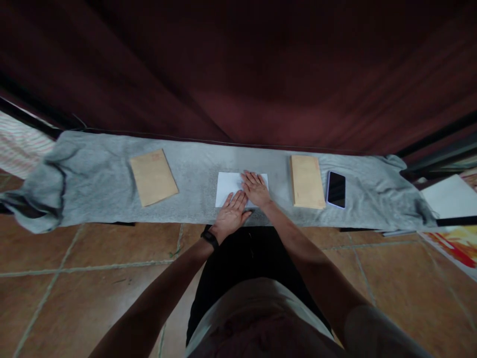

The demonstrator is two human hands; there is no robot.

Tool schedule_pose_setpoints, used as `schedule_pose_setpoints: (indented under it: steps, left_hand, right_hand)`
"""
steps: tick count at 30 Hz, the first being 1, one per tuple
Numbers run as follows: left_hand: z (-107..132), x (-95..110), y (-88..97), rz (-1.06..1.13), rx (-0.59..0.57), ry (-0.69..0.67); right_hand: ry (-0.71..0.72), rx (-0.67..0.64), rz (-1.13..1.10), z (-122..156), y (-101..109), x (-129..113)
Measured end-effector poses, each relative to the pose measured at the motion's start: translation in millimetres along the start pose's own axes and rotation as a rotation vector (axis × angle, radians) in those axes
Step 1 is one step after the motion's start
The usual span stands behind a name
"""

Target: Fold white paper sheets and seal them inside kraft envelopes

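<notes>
A white sheet of paper (pixel 228 184) lies on the grey cloth in front of me, its long side running left to right. My left hand (pixel 231 214), with a dark band at the wrist, rests on the sheet's lower edge, fingers stretched out and flat. Over the right half of the paper, my right hand (pixel 256 189) is pressed flat with its fingers extended. The fingertips of the left come close to the right hand. Neither hand grips anything. Part of the paper is hidden beneath them.
A brown envelope (pixel 154 178) lies tilted at the left. To the right sit a stack of brown envelopes (pixel 307 181) and a phone (pixel 336 189) with a dark screen. Grey cloth (pixel 197 174) covers the narrow bench, and a dark red curtain (pixel 238 74) hangs behind it.
</notes>
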State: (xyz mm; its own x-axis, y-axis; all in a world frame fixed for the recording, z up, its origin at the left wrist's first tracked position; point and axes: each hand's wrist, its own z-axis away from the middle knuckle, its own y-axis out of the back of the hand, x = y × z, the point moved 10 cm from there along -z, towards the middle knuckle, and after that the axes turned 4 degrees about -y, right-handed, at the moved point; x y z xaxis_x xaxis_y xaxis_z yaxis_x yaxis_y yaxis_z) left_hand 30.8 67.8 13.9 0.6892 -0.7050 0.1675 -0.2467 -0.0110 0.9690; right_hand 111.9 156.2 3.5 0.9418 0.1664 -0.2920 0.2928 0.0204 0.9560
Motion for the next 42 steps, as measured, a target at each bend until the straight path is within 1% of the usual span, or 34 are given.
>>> schedule_pose_setpoints:
  steps: [2, 5, 9, 11, 13, 16, 18, 21, 24, 26, 28, 31, 34, 37, 39, 41, 42]
  left_hand:
    - [0.5, 0.3, -0.7, -0.002, -0.01, -0.004]
    - [0.4, 0.5, -1.5, -0.008, -0.026, -0.007]
    - [0.0, 0.2, 0.7, -0.012, -0.025, -0.007]
    - [0.3, 0.8, 1.8, -0.01, -0.026, -0.007]
    - [1.9, 0.8, 2.9, -0.011, -0.026, 0.007]
    - [9.5, -5.0, 5.3, -0.022, -0.004, 0.078]
    - [18.1, -12.9, 7.5, -0.025, 0.028, 0.145]
    - [32.7, -26.7, 11.2, -0.011, 0.093, 0.233]
    - [43.0, -37.2, 14.1, 0.016, 0.149, 0.294]
    - [45.9, -39.9, 14.8, 0.033, 0.169, 0.312]
    - [46.6, -40.2, 15.0, 0.04, 0.181, 0.317]
    - [46.3, -39.3, 15.5, 0.039, 0.194, 0.316]
    - [45.6, -37.7, 16.1, 0.035, 0.197, 0.305]
    - [45.4, -37.0, 17.0, 0.04, 0.197, 0.306]
    - [45.8, -37.2, 18.2, 0.069, 0.205, 0.312]
    - [46.6, -37.9, 20.4, 0.128, 0.229, 0.321]
    - [47.2, -38.9, 21.9, 0.17, 0.246, 0.33]
  right_hand:
    - [0.016, -0.003, 0.009, 10.1, 0.1, -1.2]
    - [0.054, -0.01, 0.013, 32.4, 0.5, -2.2]
    - [0.054, 0.006, 0.021, 60.3, 1.6, 4.6]
    - [0.002, 0.042, 0.03, 69.0, 3.7, 12.8]
    - [-0.1, 0.11, 0.035, 75.5, 8.9, 25.3]
    - [-0.259, 0.215, 0.028, 85.4, 19.2, 42.6]
    - [-0.323, 0.252, 0.013, 91.0, 25.3, 48.3]
    - [-0.404, 0.254, -0.008, 95.8, 33.9, 53.1]
    - [-0.502, 0.181, -0.013, 95.0, 38.4, 57.9]
    - [-0.549, 0.107, -0.022, 92.0, 37.6, 60.0]
    - [-0.587, 0.068, -0.051, 89.3, 36.9, 62.7]
    - [-0.658, 0.092, -0.18, 88.5, 35.8, 72.1]
    - [-0.667, 0.118, -0.389, 86.3, 29.6, 79.3]
    - [-0.607, 0.131, -0.526, 80.2, 29.8, 78.4]
    - [-0.559, 0.209, -0.672, 76.8, 42.8, 76.0]
    - [-0.496, 0.341, -0.817, 76.0, 69.9, 72.4]
    - [-0.457, 0.403, -0.827, 76.6, 88.0, 68.9]
